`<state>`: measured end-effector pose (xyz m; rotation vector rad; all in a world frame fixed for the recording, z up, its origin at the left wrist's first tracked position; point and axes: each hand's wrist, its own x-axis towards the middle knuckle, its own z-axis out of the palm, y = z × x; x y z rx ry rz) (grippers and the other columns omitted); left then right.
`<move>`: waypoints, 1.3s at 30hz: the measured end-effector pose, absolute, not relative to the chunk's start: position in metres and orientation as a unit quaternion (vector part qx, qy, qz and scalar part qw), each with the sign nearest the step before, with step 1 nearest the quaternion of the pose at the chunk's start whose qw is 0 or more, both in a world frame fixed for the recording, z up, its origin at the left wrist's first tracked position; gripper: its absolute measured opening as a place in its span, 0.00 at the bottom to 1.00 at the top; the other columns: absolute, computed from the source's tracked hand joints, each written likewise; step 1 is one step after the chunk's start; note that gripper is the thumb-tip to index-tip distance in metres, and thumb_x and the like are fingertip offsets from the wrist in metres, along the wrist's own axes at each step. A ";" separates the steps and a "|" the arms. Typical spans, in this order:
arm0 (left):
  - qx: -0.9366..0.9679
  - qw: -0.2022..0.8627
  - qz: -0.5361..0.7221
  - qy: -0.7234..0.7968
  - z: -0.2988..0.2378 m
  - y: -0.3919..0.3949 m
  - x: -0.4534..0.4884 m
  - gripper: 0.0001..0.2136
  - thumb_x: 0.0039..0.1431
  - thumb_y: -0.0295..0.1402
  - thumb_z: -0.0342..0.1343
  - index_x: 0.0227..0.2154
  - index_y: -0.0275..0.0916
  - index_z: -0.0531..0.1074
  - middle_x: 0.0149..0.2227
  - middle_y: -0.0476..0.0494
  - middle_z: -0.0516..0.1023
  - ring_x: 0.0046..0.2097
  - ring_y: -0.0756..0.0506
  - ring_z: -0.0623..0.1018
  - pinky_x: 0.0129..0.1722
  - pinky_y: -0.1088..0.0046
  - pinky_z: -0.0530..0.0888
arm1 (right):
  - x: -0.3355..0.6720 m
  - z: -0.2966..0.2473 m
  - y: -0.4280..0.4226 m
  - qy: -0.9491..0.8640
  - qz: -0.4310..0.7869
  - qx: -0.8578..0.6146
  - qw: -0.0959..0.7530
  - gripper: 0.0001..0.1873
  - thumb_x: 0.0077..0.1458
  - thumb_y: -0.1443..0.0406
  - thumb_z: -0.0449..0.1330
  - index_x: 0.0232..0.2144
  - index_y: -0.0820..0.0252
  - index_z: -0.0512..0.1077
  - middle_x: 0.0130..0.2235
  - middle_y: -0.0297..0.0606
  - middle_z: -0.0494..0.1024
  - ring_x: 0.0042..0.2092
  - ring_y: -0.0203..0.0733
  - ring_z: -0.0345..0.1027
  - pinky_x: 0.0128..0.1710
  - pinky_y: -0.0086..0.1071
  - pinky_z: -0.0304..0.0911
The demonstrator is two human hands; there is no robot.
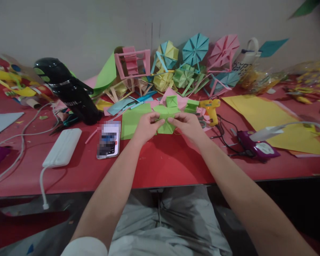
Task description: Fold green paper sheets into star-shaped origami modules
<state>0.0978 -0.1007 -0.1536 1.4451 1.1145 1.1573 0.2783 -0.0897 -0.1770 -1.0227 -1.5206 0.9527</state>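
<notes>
I am pinching a small, creased bright-green paper piece (165, 129) between the thumbs and fingers of my left hand (147, 128) and right hand (190, 126), holding it over the red-covered table (173, 167), beside a flat green paper sheet (130, 123). For clean folds, I should be pressing evenly with both thumbs, lining up edges without tugging.

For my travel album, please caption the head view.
Left hand and right hand pinch folded green paper over a red table, near a yellow glue gun.
</notes>
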 end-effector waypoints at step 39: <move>0.397 0.643 0.482 0.443 -0.139 -0.106 0.101 0.11 0.50 0.39 0.66 0.30 0.35 0.77 0.30 0.44 0.79 0.30 0.48 0.78 0.33 0.71 0.76 | 0.275 -0.168 -0.098 -0.614 0.445 -0.371 0.536 0.10 0.47 0.66 0.65 0.33 0.52 0.85 0.35 0.35 0.80 0.38 0.40 0.70 0.39 0.36 0.64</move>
